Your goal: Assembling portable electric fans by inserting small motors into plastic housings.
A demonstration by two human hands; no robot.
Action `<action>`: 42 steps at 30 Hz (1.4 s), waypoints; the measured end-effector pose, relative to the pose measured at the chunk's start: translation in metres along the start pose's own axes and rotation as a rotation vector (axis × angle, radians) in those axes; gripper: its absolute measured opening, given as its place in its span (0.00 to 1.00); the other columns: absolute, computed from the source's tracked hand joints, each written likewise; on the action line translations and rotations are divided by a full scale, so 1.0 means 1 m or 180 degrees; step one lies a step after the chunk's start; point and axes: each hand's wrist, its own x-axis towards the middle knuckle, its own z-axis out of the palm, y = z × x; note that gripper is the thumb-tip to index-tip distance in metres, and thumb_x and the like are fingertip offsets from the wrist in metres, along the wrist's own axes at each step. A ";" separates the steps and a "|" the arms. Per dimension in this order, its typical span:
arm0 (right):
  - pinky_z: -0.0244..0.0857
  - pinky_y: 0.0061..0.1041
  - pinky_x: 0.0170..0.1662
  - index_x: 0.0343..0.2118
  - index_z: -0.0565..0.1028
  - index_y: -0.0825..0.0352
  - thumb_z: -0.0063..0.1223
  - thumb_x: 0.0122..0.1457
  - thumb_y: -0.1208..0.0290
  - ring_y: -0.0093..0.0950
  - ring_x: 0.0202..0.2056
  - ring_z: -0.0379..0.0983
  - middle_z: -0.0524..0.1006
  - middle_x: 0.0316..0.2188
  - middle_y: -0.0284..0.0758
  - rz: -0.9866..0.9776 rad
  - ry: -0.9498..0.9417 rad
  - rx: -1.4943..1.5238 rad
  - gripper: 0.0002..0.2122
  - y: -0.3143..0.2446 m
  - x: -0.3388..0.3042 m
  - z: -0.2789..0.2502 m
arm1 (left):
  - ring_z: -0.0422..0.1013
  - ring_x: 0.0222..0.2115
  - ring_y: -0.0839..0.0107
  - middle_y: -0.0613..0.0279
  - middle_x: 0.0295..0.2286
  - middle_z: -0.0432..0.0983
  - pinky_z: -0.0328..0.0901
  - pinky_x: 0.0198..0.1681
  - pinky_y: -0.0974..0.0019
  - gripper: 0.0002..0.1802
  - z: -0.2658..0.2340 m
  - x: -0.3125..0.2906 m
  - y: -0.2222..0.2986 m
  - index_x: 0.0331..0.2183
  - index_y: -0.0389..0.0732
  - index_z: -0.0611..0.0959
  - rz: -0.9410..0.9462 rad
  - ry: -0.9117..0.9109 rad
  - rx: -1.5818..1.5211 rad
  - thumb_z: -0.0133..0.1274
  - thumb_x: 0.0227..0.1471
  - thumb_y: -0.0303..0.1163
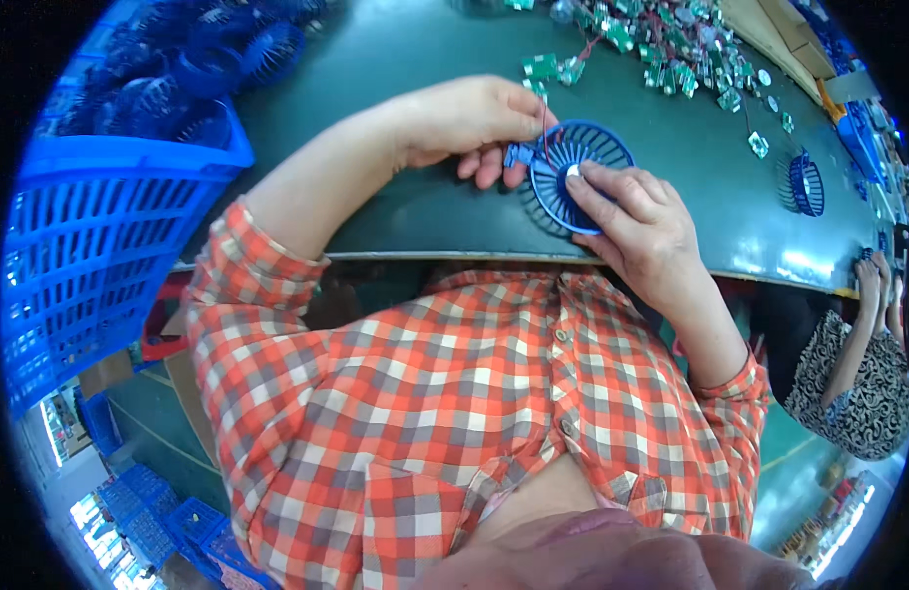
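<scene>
Over the bench's near edge (425, 254), the round blue grille (565, 189) is clamped from the right by the grip of the right hand (643, 214); at its left-side tab (518, 155), the grip of the left hand (469, 120) cannot be made out.

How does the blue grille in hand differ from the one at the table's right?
The held grille is gripped by the right hand; the loose grille rests on the table, untouched. In this view, the held grille looks larger and nearly round, the loose grille smaller and narrowly oval. Both are blue and ribbed.
</scene>
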 end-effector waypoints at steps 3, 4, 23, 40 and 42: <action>0.69 0.36 0.46 0.51 0.77 0.62 0.68 0.43 0.70 0.38 0.44 0.74 0.76 0.49 0.36 0.0004 0.0148 0.0157 0.27 0.004 -0.007 0.003 | 0.73 0.15 0.79 0.60 0.22 0.80 0.61 0.13 0.78 0.15 -0.005 0.003 0.001 0.43 0.37 0.77 -0.0044 0.0141 0.0090 0.43 0.66 0.38; 0.69 0.36 0.46 0.51 0.77 0.62 0.68 0.43 0.71 0.39 0.44 0.74 0.76 0.49 0.37 0.0035 0.0217 0.0183 0.27 0.004 -0.010 0.001 | 0.72 0.15 0.78 0.60 0.22 0.80 0.62 0.14 0.76 0.16 -0.011 0.005 0.003 0.40 0.37 0.78 -0.0057 0.0305 0.0371 0.44 0.65 0.40; 0.70 0.37 0.48 0.46 0.80 0.62 0.67 0.46 0.75 0.41 0.47 0.75 0.78 0.47 0.39 0.1327 0.1049 -0.0594 0.20 0.085 -0.137 -0.067 | 0.76 0.42 0.51 0.46 0.40 0.79 0.69 0.46 0.57 0.10 -0.112 0.047 0.021 0.40 0.35 0.80 0.1877 0.3752 0.3802 0.53 0.57 0.29; 0.70 0.41 0.48 0.50 0.77 0.60 0.56 0.60 0.63 0.43 0.49 0.73 0.77 0.47 0.41 0.3060 0.0875 -0.3262 0.16 0.229 -0.156 -0.110 | 0.66 0.56 0.44 0.44 0.54 0.68 0.65 0.58 0.53 0.11 0.049 0.035 0.001 0.35 0.41 0.82 0.2800 0.1521 0.3871 0.60 0.44 0.23; 0.69 0.40 0.50 0.51 0.76 0.60 0.56 0.60 0.64 0.42 0.50 0.73 0.76 0.47 0.42 0.2495 0.1159 -0.3399 0.16 0.217 -0.138 -0.104 | 0.67 0.54 0.45 0.44 0.53 0.70 0.66 0.56 0.54 0.13 0.041 0.039 -0.003 0.37 0.41 0.82 0.2640 0.1733 0.3812 0.60 0.45 0.22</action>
